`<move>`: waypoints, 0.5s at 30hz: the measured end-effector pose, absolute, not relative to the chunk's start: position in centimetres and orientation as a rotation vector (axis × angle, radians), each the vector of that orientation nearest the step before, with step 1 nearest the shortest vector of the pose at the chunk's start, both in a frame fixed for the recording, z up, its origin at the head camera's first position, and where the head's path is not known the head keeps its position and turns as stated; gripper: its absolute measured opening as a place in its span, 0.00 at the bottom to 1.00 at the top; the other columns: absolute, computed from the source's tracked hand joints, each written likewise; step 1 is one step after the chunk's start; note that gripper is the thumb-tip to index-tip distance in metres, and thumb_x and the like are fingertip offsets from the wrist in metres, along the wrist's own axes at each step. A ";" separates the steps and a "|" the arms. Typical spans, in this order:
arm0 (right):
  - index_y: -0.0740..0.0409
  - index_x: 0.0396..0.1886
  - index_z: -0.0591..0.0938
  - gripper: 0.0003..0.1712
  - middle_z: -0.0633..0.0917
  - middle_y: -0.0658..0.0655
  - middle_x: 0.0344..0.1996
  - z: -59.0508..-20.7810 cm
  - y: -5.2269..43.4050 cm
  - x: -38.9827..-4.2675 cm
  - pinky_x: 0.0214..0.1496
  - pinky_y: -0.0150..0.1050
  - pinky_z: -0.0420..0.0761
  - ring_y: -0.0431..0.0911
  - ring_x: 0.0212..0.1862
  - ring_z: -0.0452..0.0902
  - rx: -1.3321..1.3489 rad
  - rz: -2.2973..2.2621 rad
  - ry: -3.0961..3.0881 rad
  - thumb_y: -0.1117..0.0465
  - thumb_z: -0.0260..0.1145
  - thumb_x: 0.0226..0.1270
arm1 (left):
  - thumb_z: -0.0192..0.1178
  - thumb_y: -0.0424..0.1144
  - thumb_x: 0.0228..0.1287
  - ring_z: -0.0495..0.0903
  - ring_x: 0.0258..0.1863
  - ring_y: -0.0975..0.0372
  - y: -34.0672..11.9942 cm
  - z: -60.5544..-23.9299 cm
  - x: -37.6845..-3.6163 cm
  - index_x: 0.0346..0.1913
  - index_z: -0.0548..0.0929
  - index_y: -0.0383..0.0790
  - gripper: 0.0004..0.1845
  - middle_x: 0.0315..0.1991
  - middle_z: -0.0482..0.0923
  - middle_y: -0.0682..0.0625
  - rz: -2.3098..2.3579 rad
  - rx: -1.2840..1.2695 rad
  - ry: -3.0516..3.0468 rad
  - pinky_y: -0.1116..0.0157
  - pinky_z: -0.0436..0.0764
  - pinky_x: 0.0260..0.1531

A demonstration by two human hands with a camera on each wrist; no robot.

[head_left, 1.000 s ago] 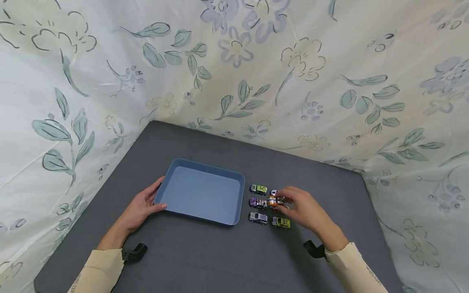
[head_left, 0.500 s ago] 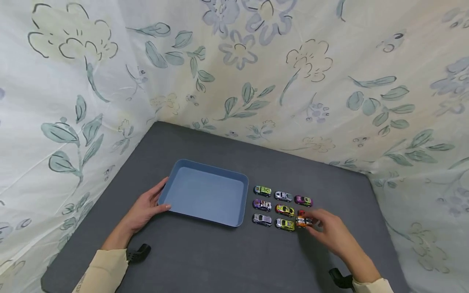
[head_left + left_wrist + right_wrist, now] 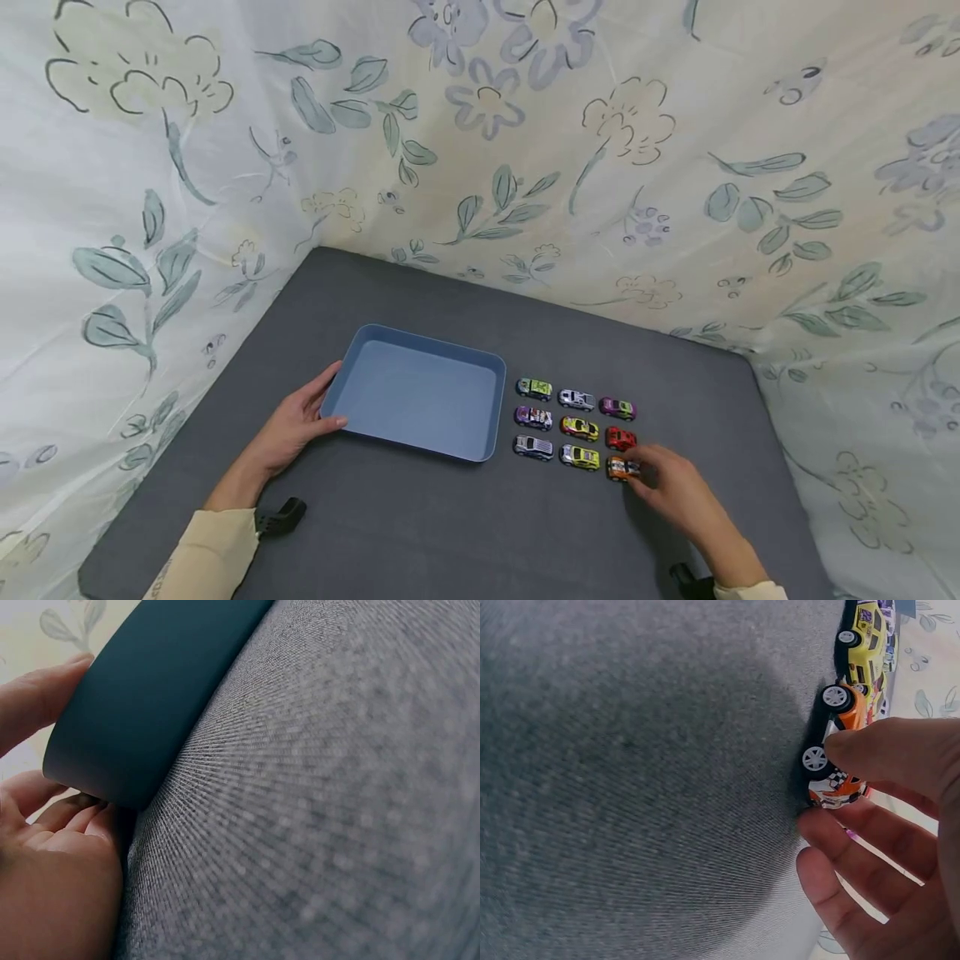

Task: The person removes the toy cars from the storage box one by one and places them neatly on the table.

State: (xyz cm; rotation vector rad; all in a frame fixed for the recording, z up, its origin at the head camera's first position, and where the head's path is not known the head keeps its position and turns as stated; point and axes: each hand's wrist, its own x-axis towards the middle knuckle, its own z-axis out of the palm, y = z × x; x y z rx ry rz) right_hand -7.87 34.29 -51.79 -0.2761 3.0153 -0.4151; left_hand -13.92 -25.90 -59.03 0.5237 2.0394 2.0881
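A shallow blue tray (image 3: 416, 392) lies on the dark grey table. My left hand (image 3: 285, 437) grips its near-left corner, thumb on the front side and fingers along the left. In the left wrist view the tray's outer wall (image 3: 142, 697) fills the space between thumb and fingers. To the right of the tray, my right hand (image 3: 678, 487) pinches an orange toy car (image 3: 621, 468) at the front right of a grid of toy cars. The right wrist view shows the thumb on the orange car's side (image 3: 836, 784), low at the table surface.
Beside the orange car is a yellow-green car (image 3: 580, 457); behind it stands a red car (image 3: 621, 438), then a purple-green one (image 3: 618, 408). Several others, including a silver car (image 3: 533, 447), form neat rows near the tray. Floral cloth (image 3: 480, 167) hangs behind the table.
My right hand has carried the orange car from over the middle column rightward, then toward me to the front of the right column. The left hand stays at the tray.
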 end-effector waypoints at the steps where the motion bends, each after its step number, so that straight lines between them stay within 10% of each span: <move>1: 0.55 0.50 0.90 0.20 0.88 0.52 0.45 -51.9 34.3 -7.9 0.44 0.53 0.86 0.48 0.43 0.85 -0.271 -0.407 3.020 0.67 0.84 0.58 | 0.65 0.22 0.74 0.51 0.85 0.55 -25.9 -59.0 -13.9 0.88 0.45 0.31 0.50 0.86 0.41 0.26 2.089 0.521 2.042 0.74 0.73 0.66; 15: 0.53 0.49 0.91 0.22 0.89 0.53 0.44 -52.7 34.5 -7.8 0.43 0.54 0.85 0.50 0.43 0.85 -0.348 -0.398 3.127 0.69 0.86 0.54 | 0.66 0.23 0.74 0.44 0.85 0.42 -25.9 -58.8 -13.9 0.88 0.46 0.32 0.50 0.86 0.40 0.29 2.076 0.493 2.048 0.75 0.70 0.68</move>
